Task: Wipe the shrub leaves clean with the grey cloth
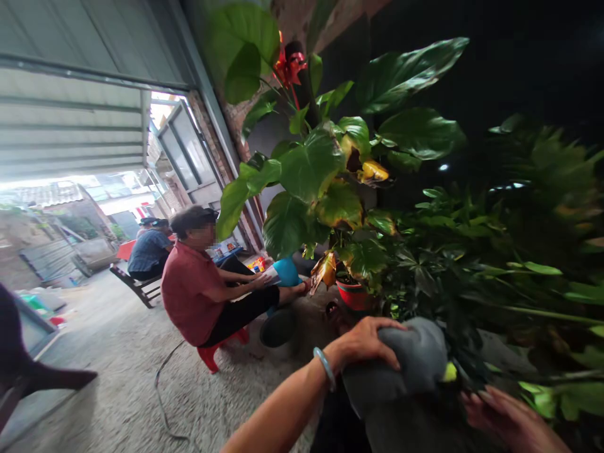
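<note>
My left hand [365,343], a pale bangle on its wrist, lies over the top of a grey rounded object [415,365] that has a small yellow-green spot at its right side; the fingers curve over it. My right hand [504,418] sits low at the bottom right, blurred, fingers partly spread, close to the grey object's lower right and to dark leaves. Whether it holds anything is unclear. A large-leafed potted plant [321,176] in a red pot [353,296] stands just behind the grey object.
A person in a red shirt [193,292] sits on a low red stool [214,355] to the left, beside a blue object. Another seated person [148,251] is farther back. Dense foliage [509,264] fills the right. A cable lies on the gravel floor [127,377].
</note>
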`<state>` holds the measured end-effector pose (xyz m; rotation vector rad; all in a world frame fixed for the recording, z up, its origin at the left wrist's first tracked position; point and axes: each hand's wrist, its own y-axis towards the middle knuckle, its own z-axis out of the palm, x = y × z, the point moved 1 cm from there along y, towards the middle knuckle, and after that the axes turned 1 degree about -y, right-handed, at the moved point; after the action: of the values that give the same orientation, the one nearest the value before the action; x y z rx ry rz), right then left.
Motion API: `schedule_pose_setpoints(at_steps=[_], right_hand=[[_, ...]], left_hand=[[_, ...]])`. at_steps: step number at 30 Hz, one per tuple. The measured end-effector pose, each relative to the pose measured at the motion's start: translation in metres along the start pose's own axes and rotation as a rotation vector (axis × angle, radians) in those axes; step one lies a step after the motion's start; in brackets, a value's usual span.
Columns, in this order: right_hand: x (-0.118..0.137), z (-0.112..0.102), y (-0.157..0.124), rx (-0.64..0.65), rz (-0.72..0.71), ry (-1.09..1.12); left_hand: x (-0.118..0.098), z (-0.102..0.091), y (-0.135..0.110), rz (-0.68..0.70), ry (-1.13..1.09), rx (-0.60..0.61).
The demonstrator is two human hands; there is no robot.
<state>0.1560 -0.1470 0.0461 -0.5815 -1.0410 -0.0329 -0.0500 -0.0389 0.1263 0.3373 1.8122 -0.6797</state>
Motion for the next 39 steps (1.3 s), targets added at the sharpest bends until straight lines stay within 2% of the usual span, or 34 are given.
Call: schedule_pose_setpoints(at_steps=[2, 4, 7, 9, 10, 11, 13, 15, 17, 19, 21, 22, 24, 26, 28, 30, 32, 34, 36, 37, 38, 39], right_hand=[[-0.003, -0.001, 0.004, 0.011, 0.004, 0.017], [-0.009, -0.002, 0.009, 0.021, 0.004, 0.051], [-0.018, -0.004, 0.016, 0.047, -0.024, 0.094], [-0.024, -0.007, 0.021, 0.069, -0.057, 0.081], [-0.026, -0.009, 0.023, 0.085, -0.072, 0.06], [-0.027, -0.011, 0.024, 0.101, -0.088, 0.032], [-0.028, -0.015, 0.026, 0.133, -0.11, -0.03], [-0.027, -0.017, 0.026, 0.134, -0.099, -0.054], [-0.025, -0.016, 0.024, 0.096, -0.067, -0.01], [-0.022, -0.013, 0.022, 0.074, -0.049, 0.05], [-0.02, -0.009, 0.02, 0.084, -0.05, 0.069], [-0.019, -0.008, 0.02, 0.098, -0.043, 0.063], [-0.019, -0.008, 0.021, 0.123, -0.026, 0.05], [-0.019, -0.01, 0.021, 0.121, -0.027, 0.058], [-0.018, -0.011, 0.019, 0.096, -0.057, 0.079], [-0.015, -0.009, 0.015, 0.084, -0.07, 0.075], [-0.01, -0.003, 0.011, 0.087, -0.054, 0.059], [-0.006, 0.003, 0.008, 0.085, -0.047, 0.065], [-0.007, 0.005, 0.009, 0.079, -0.064, 0.079], [-0.009, 0.005, 0.01, 0.078, -0.072, 0.079], [-0.012, 0.003, 0.012, 0.079, -0.083, 0.071], [-0.016, 0.001, 0.015, 0.083, -0.101, 0.066]], left_hand=[[-0.015, -0.009, 0.003, 0.106, -0.116, -0.092], [-0.025, -0.007, 0.017, 0.174, -0.228, -0.21], [-0.014, 0.008, 0.038, 0.138, -0.16, -0.322], [0.005, 0.015, 0.039, 0.018, -0.001, -0.259], [0.013, 0.015, 0.035, -0.044, 0.06, -0.158], [0.019, 0.012, 0.028, -0.07, 0.094, -0.066], [0.018, -0.002, 0.013, -0.052, 0.101, 0.021], [0.003, -0.015, 0.005, 0.008, 0.031, -0.032], [-0.015, -0.021, 0.009, 0.069, -0.061, -0.149], [-0.024, -0.015, 0.021, 0.112, -0.096, -0.269], [-0.019, -0.002, 0.032, 0.075, -0.022, -0.312], [-0.012, 0.003, 0.034, 0.024, 0.046, -0.279], [0.004, 0.009, 0.027, -0.061, 0.194, -0.119], [0.009, 0.003, 0.009, -0.047, 0.277, 0.05], [-0.004, -0.013, -0.012, 0.04, 0.238, 0.091], [-0.03, -0.028, -0.023, 0.131, 0.082, 0.0], [-0.059, -0.035, -0.02, 0.262, -0.098, -0.134], [-0.075, -0.029, -0.005, 0.4, -0.205, -0.296], [-0.071, -0.013, 0.012, 0.454, -0.19, -0.411], [-0.063, -0.005, 0.016, 0.43, -0.125, -0.423], [-0.053, 0.004, 0.018, 0.399, -0.042, -0.354], [-0.043, 0.011, 0.015, 0.361, 0.037, -0.206]])
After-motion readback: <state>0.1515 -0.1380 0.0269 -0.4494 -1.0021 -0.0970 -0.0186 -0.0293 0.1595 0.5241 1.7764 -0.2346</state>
